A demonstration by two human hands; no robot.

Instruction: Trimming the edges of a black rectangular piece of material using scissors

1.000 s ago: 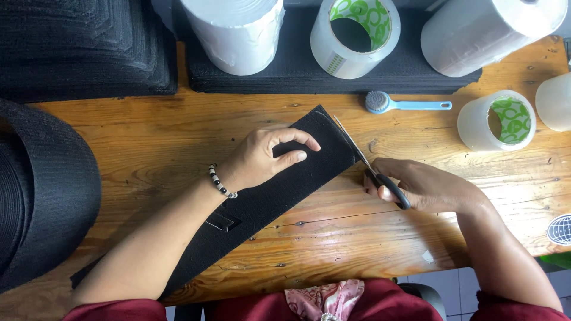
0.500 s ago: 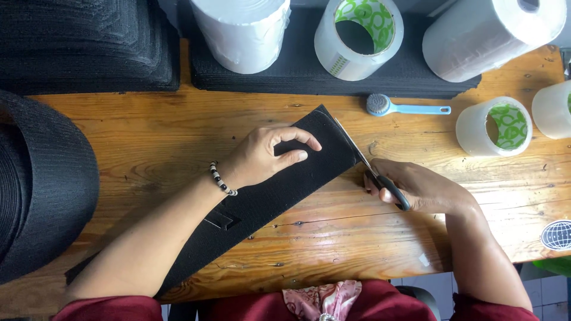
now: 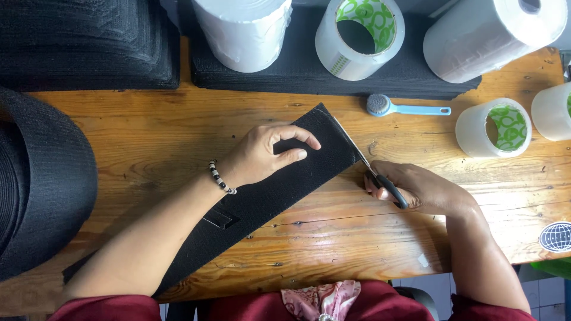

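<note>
Head view, looking straight down: a long black fabric strip (image 3: pixel 262 202) lies slantwise across the wooden table (image 3: pixel 148 142), its lower end running off near the front edge by the person's body and its upper end near the middle of the table. The left hand (image 3: pixel 262 156) presses flat on the strip close to that upper end, fingers (image 3: pixel 297 135) curled down onto the cloth, pinning rather than gripping it; a beaded bracelet (image 3: pixel 221 177) sits at the wrist. The right hand (image 3: pixel 416 187) is clenched around the dark handles of a pair of scissors (image 3: pixel 372 169), whose blades run along the strip's cut end edge.

Bare wood lies open on both sides of the strip, widest to the left between it and a big roll of black webbing (image 3: pixel 41 184) that overhangs the left side. Along the back edge stand stacks of black material (image 3: pixel 89 44), two white rolls (image 3: pixel 244 30) and a wide clear tape roll (image 3: pixel 360 35). A small blue-handled brush (image 3: pixel 404 108) lies just in front of them, well apart from the scissors. Another tape roll (image 3: pixel 493 126) stands to the right, clear of the right hand.
</note>
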